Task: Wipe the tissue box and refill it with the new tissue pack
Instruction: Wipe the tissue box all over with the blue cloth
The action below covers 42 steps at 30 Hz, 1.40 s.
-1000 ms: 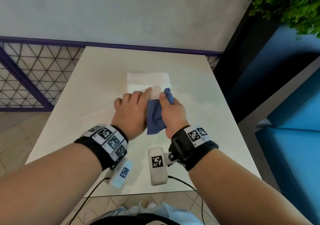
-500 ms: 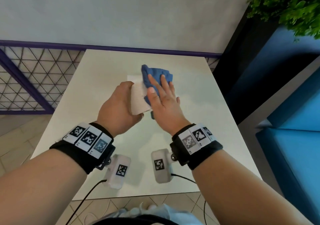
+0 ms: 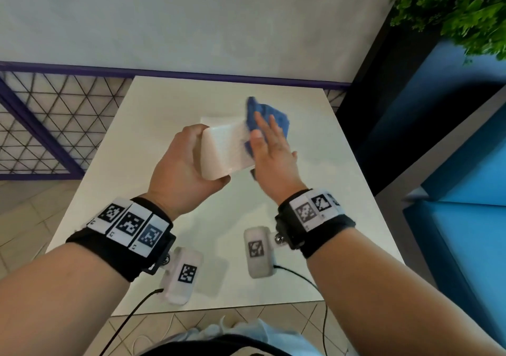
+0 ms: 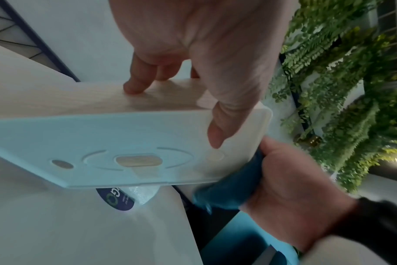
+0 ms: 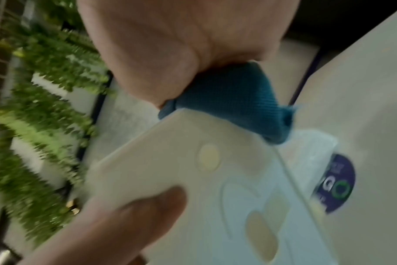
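My left hand grips a white tissue box and holds it tilted above the table. In the left wrist view the thumb lies on the box's white slotted face and the fingers rest on its wood-look side. My right hand presses a blue cloth against the box's right side with straight fingers. The cloth bunches over the box's corner. The clear tissue pack with a dark round label lies flat on the table behind and under the box, mostly hidden.
The white table ends just in front of my wrists. A blue bench stands to the right, with a green plant above it. A purple lattice railing runs at the left and a pale wall behind.
My left hand has lifted the box off the table and tilted it. My right hand went from gripping the cloth to pressing it flat, and slid it to the box's far right side.
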Motion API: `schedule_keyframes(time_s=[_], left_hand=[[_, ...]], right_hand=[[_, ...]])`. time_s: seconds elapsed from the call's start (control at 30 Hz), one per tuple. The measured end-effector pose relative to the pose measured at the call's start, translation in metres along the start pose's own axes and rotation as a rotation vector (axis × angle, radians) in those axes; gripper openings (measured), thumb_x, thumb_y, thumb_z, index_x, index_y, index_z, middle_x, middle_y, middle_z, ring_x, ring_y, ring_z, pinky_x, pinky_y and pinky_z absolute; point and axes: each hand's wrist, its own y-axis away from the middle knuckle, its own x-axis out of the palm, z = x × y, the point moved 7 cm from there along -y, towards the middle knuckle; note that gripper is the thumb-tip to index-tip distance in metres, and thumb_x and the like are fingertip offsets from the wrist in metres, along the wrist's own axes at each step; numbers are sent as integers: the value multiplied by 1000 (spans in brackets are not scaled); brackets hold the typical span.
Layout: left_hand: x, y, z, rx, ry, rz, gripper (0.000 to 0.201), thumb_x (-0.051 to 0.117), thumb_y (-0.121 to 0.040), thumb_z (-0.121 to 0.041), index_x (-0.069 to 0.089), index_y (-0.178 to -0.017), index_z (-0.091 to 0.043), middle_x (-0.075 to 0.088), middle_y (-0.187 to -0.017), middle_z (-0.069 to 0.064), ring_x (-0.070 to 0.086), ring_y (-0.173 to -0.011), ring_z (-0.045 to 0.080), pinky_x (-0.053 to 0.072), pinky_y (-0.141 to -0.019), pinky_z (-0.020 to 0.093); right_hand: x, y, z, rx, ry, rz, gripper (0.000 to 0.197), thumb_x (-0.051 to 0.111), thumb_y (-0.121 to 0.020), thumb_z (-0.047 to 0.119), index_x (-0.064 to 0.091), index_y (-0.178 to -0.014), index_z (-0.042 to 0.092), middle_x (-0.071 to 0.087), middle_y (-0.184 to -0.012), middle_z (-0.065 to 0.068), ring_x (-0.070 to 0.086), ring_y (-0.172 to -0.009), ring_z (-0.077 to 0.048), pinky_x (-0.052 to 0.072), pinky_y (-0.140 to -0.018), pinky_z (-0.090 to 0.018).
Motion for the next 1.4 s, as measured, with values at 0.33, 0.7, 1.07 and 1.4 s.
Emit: schedule_keyframes(time_s=[0.33, 0.7, 1.07, 1.4], left_hand=[[-2, -6, -13, 72, 106, 32, 72, 78, -62, -39, 43, -123, -24, 54, -116, -5, 54, -95, 10, 40, -73, 15], [-28, -4, 26, -49, 643, 138, 85, 86, -44, -10, 43, -110, -43, 51, -118, -12, 55, -110, 8, 53, -73, 24], [-34, -3, 11, 16, -213, 324, 115, 86, -55, -52, 17, -147, -39, 33, -147, -13, 39, -128, 7, 39, -102, 34], [-32, 9, 37, -82, 66, 184, 79, 85, -48, -38, 45, -116, -32, 61, -110, -10, 60, -100, 15, 52, -81, 33]], right_hand=[[18, 26, 32, -165, 203, 61, 54, 22, -97, 54, 9, -149, 44, -2, -161, 16, -10, -148, -11, -12, -114, -50], [-2, 1, 11, -21, -475, 333, 72, 66, -78, 48, 33, -142, 38, 54, -135, 8, 56, -120, -9, 45, -105, -38], [10, -4, 34, -342, 244, 251, 94, 80, -63, 34, 27, -140, 32, 45, -131, 9, 50, -117, -17, 28, -110, -52], [42, 36, 39, -417, 349, 262, 69, 23, -88, 62, 9, -151, 37, 2, -162, 10, -7, -149, -16, -8, -118, -48]])
